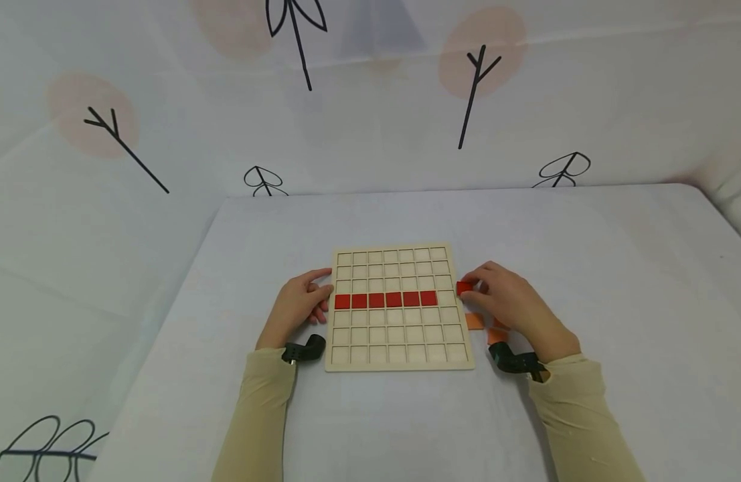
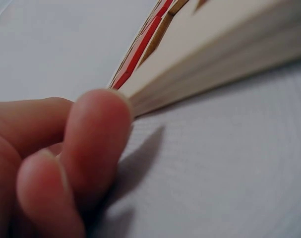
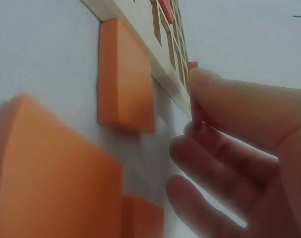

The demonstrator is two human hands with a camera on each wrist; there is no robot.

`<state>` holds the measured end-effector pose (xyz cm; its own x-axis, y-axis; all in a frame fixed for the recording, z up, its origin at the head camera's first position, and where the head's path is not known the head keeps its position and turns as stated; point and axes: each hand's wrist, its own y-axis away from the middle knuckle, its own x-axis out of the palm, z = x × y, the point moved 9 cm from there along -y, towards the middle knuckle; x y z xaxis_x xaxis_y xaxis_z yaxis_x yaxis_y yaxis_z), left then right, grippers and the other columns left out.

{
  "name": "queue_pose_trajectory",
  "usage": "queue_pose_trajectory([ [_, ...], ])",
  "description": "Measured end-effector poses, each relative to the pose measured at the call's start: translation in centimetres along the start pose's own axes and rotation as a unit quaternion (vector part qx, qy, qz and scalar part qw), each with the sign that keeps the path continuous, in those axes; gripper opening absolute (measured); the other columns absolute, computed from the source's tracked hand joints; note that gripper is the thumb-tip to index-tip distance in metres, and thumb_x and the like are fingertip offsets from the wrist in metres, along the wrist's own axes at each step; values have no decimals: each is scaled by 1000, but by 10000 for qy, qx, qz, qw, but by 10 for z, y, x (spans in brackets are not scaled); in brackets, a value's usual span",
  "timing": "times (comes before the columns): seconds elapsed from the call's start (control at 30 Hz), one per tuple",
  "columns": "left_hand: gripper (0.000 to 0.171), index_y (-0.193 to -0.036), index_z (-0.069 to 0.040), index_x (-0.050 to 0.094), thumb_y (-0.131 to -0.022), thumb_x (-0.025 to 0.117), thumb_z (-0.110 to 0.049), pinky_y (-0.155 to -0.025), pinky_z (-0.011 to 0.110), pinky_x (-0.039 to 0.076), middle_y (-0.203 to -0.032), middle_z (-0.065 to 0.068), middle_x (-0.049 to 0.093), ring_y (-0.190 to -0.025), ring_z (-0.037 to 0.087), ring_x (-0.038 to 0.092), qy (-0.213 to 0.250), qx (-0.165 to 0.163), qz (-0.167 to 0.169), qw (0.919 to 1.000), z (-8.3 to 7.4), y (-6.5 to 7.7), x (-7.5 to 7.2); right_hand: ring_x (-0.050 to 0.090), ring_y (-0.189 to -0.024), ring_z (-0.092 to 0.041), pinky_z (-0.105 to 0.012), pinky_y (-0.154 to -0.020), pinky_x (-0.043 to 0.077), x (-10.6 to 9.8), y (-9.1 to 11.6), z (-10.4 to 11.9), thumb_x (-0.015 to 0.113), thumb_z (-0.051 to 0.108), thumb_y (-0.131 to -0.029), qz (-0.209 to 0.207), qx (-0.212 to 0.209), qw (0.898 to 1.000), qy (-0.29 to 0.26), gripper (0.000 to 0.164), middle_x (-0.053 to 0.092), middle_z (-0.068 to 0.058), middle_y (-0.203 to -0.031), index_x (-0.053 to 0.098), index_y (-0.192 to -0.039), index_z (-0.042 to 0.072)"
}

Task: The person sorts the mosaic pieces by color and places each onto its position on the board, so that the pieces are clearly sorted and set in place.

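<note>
In the head view, pinched a red tile [image 1: 464,288] between thumb and fingers of the right hand [image 1: 507,298], just beside the right edge of the wooden board [image 1: 400,367]. Rested the left hand [image 1: 298,299] at the left edge, fingers loosely bent, clasping nothing. Counted six red tiles [image 1: 376,300] set in the fourth row, starting from the left end. Noted orange tiles [image 1: 474,321] near and partly under the right hand, one right beside the board; risked scattering those by sweeping too low.

In the left wrist view, saw a fingertip [image 2: 98,129] up against the board's side, apparently touching. Could not tell how firmly pressed; with too light a stop there, risked sliding the board leftward over the white cloth [image 1: 406,422] under a push from the right.

In the right wrist view, saw the red tile nearly edge-on, partly covered by the fingers [image 3: 229,94]. Judged apt to twist or slip from so narrow a pinch, or, if lowered askew, to snag on the board's grid.
</note>
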<state>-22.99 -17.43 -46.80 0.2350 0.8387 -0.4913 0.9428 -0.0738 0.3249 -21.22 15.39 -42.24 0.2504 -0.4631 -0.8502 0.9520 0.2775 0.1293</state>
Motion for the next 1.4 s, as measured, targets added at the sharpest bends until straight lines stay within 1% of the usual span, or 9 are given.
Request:
queue_pose_trajectory([
  [0.23, 44, -128, -29, 47, -85, 60, -31, -46, 32, 49, -68, 11, 59, -50, 25, 59, 1, -2, 16, 10000, 0, 0, 0, 51, -79, -16, -32, -66, 42, 3, 0, 6, 62, 34, -83, 71, -124, 9999, -41, 30, 55, 1, -96, 64, -104, 12],
  [0.47, 44, -127, -29, 47, -85, 60, -31, -46, 32, 48, -68, 11, 59, -51, 25, 59, 50, -26, 11, 10000, 0, -1, 0, 51, -78, -15, -31, -65, 42, 8, -1, 13, 63, 33, -82, 186, -262, 9995, -16, 31, 54, 0, -95, 63, -104, 11],
  [0.7, 44, -127, -29, 47, -85, 60, -31, -46, 32, 48, -68, 11, 59, -50, 25, 59, 12, 1, 7, 10000, 1, 0, 1, 49, -76, -15, -29, -63, 41, 9, -2, 15, 66, 30, -80, 97, -210, 9994, 246, 29, 53, 0, -95, 63, -104, 13],
  [0.93, 44, -127, -30, 47, -85, 60, -32, -46, 32, 48, -68, 11, 59, -50, 25, 59, 41, -67, 16, 10000, 2, -1, 1, 48, -77, -15, -29, -62, 40, 11, -2, 19, 67, 30, -80, 80, -263, 9991, 333, 30, 50, -1, -100, 63, -106, 14],
  [1.2, 44, -127, -30, 47, -85, 60, -32, -46, 31, 48, -68, 11, 59, -50, 24, 58, 71, -50, -9, 10000, 2, -1, 1, 49, -76, -13, -28, -62, 41, 13, -3, 21, 67, 29, -80, 108, -292, 9987, 405, 30, 51, 2, -95, 64, -106, 15],
  [1.4, 44, -127, -30, 47, -85, 60, -32, -46, 32, 48, -68, 11, 59, -50, 25, 59, 96, -29, -5, 9999, 2, -1, 1, 49, -77, -15, -32, -66, 43, 14, -3, 24, 67, 29, -80, 95, -304, 9984, 457, 31, 52, 0, -100, 65, -107, 13],
])
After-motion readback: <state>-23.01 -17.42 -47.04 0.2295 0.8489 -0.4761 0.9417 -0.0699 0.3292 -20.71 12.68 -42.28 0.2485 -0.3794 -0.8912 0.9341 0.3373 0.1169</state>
